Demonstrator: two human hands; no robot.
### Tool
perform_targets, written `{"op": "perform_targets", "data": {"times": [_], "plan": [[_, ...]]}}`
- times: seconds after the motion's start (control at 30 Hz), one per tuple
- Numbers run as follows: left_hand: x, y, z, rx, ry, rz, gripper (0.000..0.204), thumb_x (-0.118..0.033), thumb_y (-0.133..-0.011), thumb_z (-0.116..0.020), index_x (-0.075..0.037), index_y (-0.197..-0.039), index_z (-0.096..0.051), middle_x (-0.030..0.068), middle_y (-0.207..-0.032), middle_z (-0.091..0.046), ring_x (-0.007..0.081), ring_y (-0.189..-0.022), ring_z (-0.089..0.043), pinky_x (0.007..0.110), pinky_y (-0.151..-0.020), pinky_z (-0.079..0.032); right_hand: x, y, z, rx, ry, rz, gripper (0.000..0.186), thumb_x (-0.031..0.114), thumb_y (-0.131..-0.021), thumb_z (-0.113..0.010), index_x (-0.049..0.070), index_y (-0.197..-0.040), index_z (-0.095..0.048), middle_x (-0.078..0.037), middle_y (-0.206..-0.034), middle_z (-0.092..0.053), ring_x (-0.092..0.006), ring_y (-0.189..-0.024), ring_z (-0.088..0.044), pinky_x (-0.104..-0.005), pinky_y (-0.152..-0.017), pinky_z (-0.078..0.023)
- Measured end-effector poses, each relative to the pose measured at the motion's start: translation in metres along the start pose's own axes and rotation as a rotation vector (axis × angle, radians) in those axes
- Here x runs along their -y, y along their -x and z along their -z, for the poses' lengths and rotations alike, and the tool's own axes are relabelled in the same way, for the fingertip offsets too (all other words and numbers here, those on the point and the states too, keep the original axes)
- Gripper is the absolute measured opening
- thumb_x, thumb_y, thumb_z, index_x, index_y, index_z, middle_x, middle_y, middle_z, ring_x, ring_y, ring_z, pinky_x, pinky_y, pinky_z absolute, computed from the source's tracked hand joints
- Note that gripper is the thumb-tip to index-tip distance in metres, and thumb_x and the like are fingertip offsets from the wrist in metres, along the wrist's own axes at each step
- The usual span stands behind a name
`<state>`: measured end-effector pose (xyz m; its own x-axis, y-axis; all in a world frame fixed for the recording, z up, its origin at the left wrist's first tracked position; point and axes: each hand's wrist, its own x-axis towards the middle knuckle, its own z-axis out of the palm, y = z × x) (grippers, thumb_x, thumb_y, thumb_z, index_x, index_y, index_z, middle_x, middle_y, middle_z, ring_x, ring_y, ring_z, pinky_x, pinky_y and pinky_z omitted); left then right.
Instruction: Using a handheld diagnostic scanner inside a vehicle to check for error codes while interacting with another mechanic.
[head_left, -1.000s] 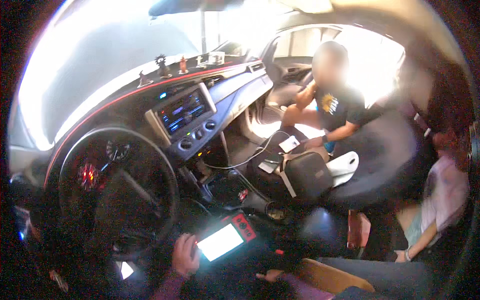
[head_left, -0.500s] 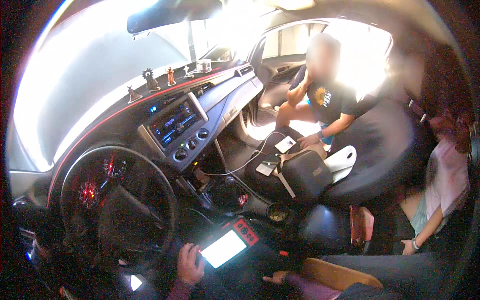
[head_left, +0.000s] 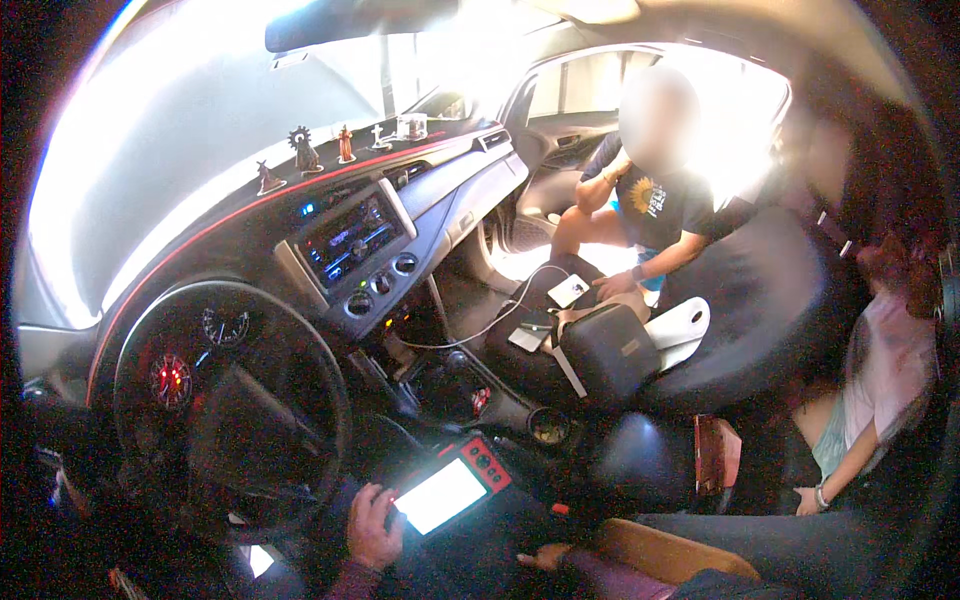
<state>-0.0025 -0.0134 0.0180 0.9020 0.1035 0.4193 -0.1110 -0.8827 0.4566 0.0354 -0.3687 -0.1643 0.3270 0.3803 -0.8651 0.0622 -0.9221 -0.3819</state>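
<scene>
The tablet [head_left: 447, 490] sits beside the wheel [head_left: 344, 425], the left hand's [head_left: 374, 525] fingers bent at its near left edge; the thumb is hidden, so I cannot tell whether they pinch it. The right hand [head_left: 545, 557] lies apart from it, by the armrest [head_left: 668, 552], seemingly holding nothing, too dark to tell how far its fingers spread. With only one hand on the tablet, and no support visible beneath, a bump or slackened fingers could likely tip its red end down, and a shifting thumb might touch the screen unintentionally.
</scene>
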Motion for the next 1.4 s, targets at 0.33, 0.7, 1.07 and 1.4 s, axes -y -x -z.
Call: {"op": "perform_targets", "data": {"times": [0.33, 0.7, 1.07, 1.4], "plan": [[-0.004, -0.003, 0.005, 0.024, -0.012, -0.004, 0.041, -0.02, -0.077, -0.073, -0.004, -0.114, -0.064, 0.0217, -0.124, -0.056, 0.0417, -0.12, -0.051, 0.05, -0.104, -0.042, 0.004, 0.003, -0.001, -0.008, 0.0, -0.041, 0.106, 0.087, -0.083, -0.027, -0.002, -0.13, -0.06, -0.024, -0.139, -0.053, -0.0418, -0.13, -0.049, -0.0504, -0.113, -0.033], [0.006, -0.001, -0.005, 0.018, -0.042, -0.03, 0.042, -0.021, -0.074, -0.074, -0.006, -0.113, -0.064, 0.021, -0.123, -0.056, 0.0412, -0.12, -0.052, 0.05, -0.104, -0.042, -0.002, -0.008, -0.002, -0.021, -0.016, -0.005, 0.108, 0.088, -0.082, -0.025, -0.003, -0.132, -0.057, -0.028, -0.139, -0.051, -0.0413, -0.131, -0.048, -0.0482, -0.113, -0.034], [0.008, 0.004, -0.003, 0.013, -0.056, -0.025, 0.044, -0.023, -0.076, -0.074, -0.004, -0.115, -0.064, 0.0208, -0.124, -0.057, 0.0412, -0.122, -0.052, 0.05, -0.104, -0.042, 0.027, 0.031, 0.01, -0.044, 0.014, -0.088, 0.103, 0.085, -0.085, -0.026, -0.001, -0.128, -0.061, -0.026, -0.136, -0.055, -0.0419, -0.129, -0.05, -0.0523, -0.112, -0.034], [0.004, 0.002, 0.0, 0.054, -0.044, 0.004, 0.046, -0.024, -0.077, -0.074, -0.006, -0.118, -0.063, 0.0203, -0.126, -0.055, 0.0399, -0.122, -0.051, 0.049, -0.104, -0.042, 0.015, 0.021, 0.004, -0.098, -0.006, 0.022, 0.1, 0.086, -0.084, -0.027, 0.003, -0.125, -0.065, -0.023, -0.134, -0.058, -0.0392, -0.126, -0.053, -0.0495, -0.109, -0.039]]}}
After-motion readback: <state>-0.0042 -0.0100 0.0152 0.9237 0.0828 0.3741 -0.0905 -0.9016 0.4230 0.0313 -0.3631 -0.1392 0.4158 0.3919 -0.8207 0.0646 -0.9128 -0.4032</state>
